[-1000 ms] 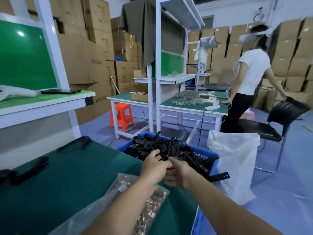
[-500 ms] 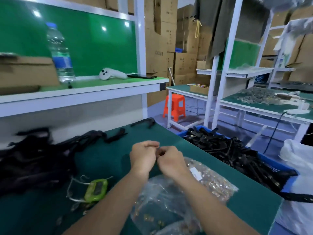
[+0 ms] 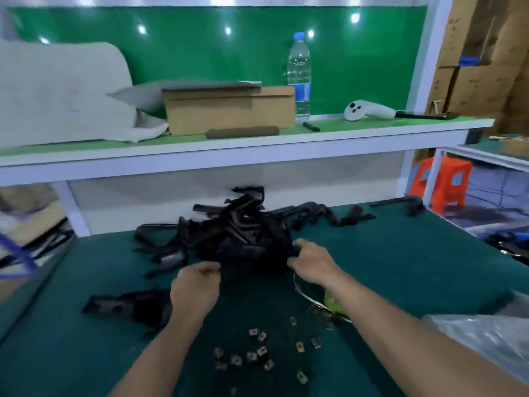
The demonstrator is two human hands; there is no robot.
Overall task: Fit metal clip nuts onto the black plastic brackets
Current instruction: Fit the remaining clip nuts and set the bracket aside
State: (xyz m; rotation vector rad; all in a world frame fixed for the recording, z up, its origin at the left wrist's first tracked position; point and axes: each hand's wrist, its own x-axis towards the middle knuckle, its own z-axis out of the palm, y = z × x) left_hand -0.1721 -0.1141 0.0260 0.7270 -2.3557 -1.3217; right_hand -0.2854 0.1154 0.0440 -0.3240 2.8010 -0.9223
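Observation:
A tangled pile of black plastic brackets (image 3: 240, 236) lies in the middle of the green table (image 3: 400, 267). My right hand (image 3: 312, 262) grips a black bracket at the pile's near right edge. My left hand (image 3: 197, 285) is curled at the near left edge, thumb and fingertips pinching a dark bracket end; blur hides the detail. Several loose metal clip nuts (image 3: 257, 348) are scattered on the table between my forearms. Another black bracket (image 3: 126, 306) lies flat to the left of my left wrist.
A clear plastic bag (image 3: 481, 339) lies at the near right. A small green device (image 3: 332, 302) with a wire sits under my right forearm. The white shelf (image 3: 229, 150) above carries a cardboard box (image 3: 229, 110), a water bottle (image 3: 299, 78) and a white controller (image 3: 367, 110). An orange stool (image 3: 440, 184) stands on the floor to the right.
My view has swung left from the blue crate to the table. My hands, close together before, have moved apart and forward to the bracket pile.

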